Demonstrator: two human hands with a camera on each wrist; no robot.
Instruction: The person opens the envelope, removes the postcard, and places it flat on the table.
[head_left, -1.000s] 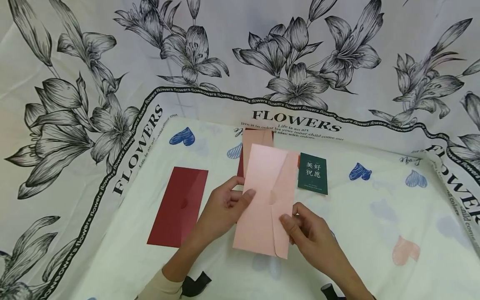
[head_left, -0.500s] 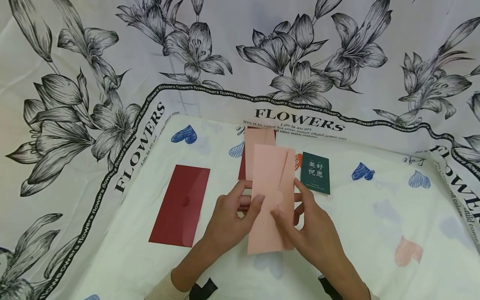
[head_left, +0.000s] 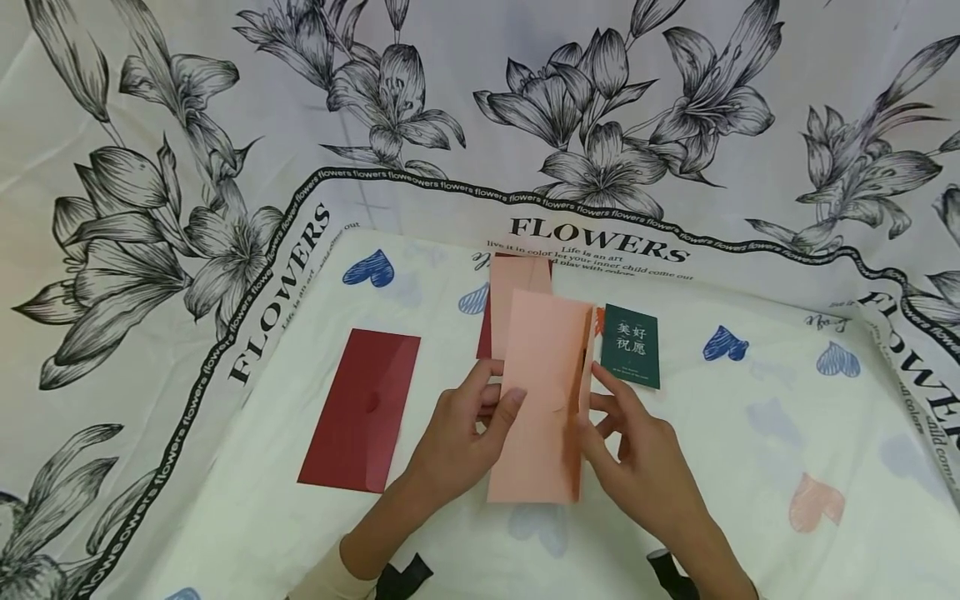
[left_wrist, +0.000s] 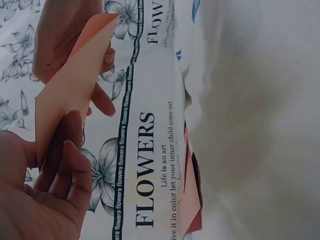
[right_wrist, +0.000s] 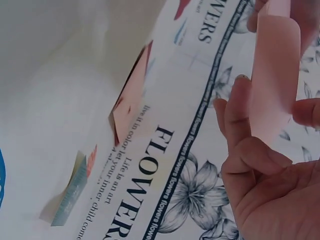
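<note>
A pale pink envelope (head_left: 536, 400) is held upright in front of me, its long flap (head_left: 587, 350) lifted a little along the right side, with a dark gap beneath. My left hand (head_left: 468, 433) grips the envelope's left edge, thumb on the near face and fingers behind. At the right edge, my right hand (head_left: 637, 450) holds the flap between thumb and fingers; in the right wrist view the pink flap (right_wrist: 275, 75) stands between them. The left wrist view shows the envelope (left_wrist: 70, 95) edge-on, bent outward at its top.
A dark red envelope (head_left: 360, 408) lies to the left. Behind the held envelope lie another pink envelope (head_left: 517, 275) and a dark red piece (head_left: 483, 333). A green card (head_left: 632, 346) with white characters lies to the right on the heart-printed cloth (head_left: 735, 450).
The envelope has turned and become narrower in view. The right hand has moved up along its right edge, and the flap, formerly flat, now stands away from the body.
</note>
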